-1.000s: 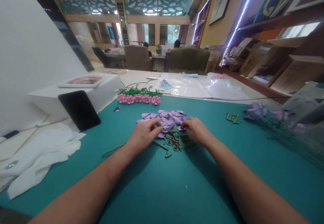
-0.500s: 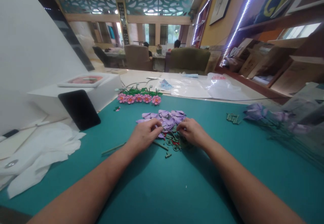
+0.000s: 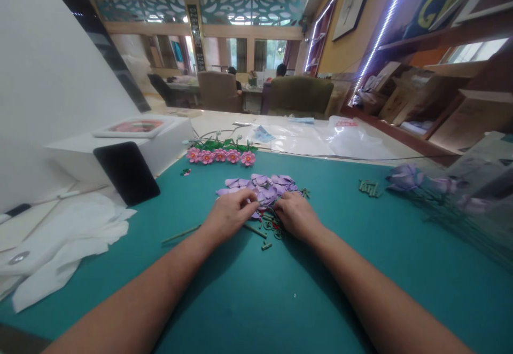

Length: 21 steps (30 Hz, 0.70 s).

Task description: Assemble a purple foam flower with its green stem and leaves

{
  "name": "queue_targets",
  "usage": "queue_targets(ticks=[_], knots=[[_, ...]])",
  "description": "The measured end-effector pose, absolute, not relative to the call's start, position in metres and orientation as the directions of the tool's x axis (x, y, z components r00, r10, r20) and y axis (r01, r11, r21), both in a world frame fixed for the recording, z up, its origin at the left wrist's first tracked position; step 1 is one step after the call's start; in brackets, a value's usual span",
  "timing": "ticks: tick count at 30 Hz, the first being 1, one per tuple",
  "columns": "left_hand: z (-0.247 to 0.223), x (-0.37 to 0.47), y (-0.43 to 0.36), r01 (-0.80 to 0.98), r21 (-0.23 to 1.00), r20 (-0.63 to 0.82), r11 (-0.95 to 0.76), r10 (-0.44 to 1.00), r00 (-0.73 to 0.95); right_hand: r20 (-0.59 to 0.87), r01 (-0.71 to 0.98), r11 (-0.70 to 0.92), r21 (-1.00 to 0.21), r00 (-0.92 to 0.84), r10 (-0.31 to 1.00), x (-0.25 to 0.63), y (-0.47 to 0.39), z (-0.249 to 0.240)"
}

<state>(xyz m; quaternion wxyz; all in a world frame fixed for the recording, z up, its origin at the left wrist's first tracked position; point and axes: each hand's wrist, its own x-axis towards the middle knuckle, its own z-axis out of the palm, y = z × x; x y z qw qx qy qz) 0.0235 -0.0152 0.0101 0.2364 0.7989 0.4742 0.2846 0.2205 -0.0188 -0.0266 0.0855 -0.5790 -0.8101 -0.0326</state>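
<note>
A heap of purple petal pieces [image 3: 266, 186] lies on the green mat [image 3: 256, 300], with small dark green pieces [image 3: 276, 226] and bits of red at its near side. My left hand [image 3: 230, 212] is at the heap's left edge, thumb and fingers closed in a pinch; what they hold is too small to make out. Over the right side of the green pieces, my right hand [image 3: 296, 215] has its fingers curled together, and their tips are partly hidden. A thin green stem [image 3: 180, 235] passes behind my left wrist. One short green piece [image 3: 266, 246] lies apart in front.
Pink flowers [image 3: 219, 155] lie in a row at the mat's far edge. To the left are a leaning black tablet [image 3: 126, 173], a white box [image 3: 172, 135] and white sheeting [image 3: 76, 231]. Green sticks [image 3: 369, 187] and purple flowers [image 3: 404, 177] lie to the right.
My right hand has moved slightly left and inward over the green pieces, uncovering some purple and green bits at the heap's right edge. My left hand stays almost where it was.
</note>
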Motion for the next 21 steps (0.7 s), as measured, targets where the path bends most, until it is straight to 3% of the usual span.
queue_targets(ticks=[14,19,21], knots=[[0.0106,0.0244,-0.0174,0.63,0.628,0.233,-0.457,0.883,0.408,0.085,0.971,0.228,-0.079,-0.221,0.972,0.2218,-0.0204,-0.0223],[0.0097,0.0249,-0.0179,0.619,0.634,0.22,-0.462,0.876,0.429,0.122,0.965,0.207,-0.158,-0.189,0.974,0.2238,-0.0198,-0.02],[0.0093,0.0248,-0.0177,0.622,0.633,0.211,-0.46,0.876,0.433,0.192,0.946,0.208,-0.25,-0.163,0.968,0.2238,-0.0197,-0.0166]])
